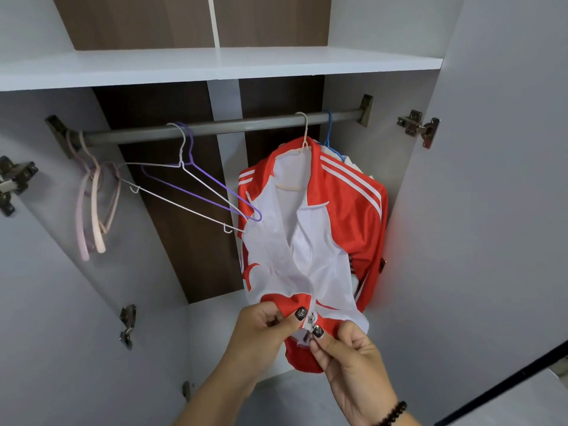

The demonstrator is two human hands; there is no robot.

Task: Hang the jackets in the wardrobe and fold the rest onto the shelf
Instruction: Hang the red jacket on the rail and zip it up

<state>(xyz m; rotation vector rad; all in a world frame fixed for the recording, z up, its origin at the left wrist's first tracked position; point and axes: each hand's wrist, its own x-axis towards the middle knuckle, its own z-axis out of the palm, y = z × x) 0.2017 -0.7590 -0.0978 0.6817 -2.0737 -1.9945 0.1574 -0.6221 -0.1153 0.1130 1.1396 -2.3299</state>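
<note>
Both hands are working right at the bottom hem: the left hand (264,325) is pinching the red fabric beside the zip, thumb on top, and the right hand (344,348) is pinching the zipper pull (312,321) between thumb and forefinger. So the red and white jacket (338,216) is already hanging, its cream hanger (302,139) hooked over the rail (221,126) toward the right end, and the front is lying open above the hem. By my reading she is starting the zip, a tidy-up step on a jacket that is otherwise in place.

Behind it, a blue hanger (329,130) is carrying another pale garment, mostly hidden, so at least one more piece looks hung. The shelf (215,64) above is showing no folded clothes in this view, so the folding part looks not yet begun; what remains outside the frame I cannot tell.

Room to move: the left and middle stretch of rail is holding only bare hangers, a white wire hanger (181,167) and a purple hanger (196,179) swinging at a slant, their tips nearly touching the jacket's shoulder, plus pink hangers (92,210) bunched at the far left. The jacket is crowding the right wall, so further jackets fit best to its left.
</note>
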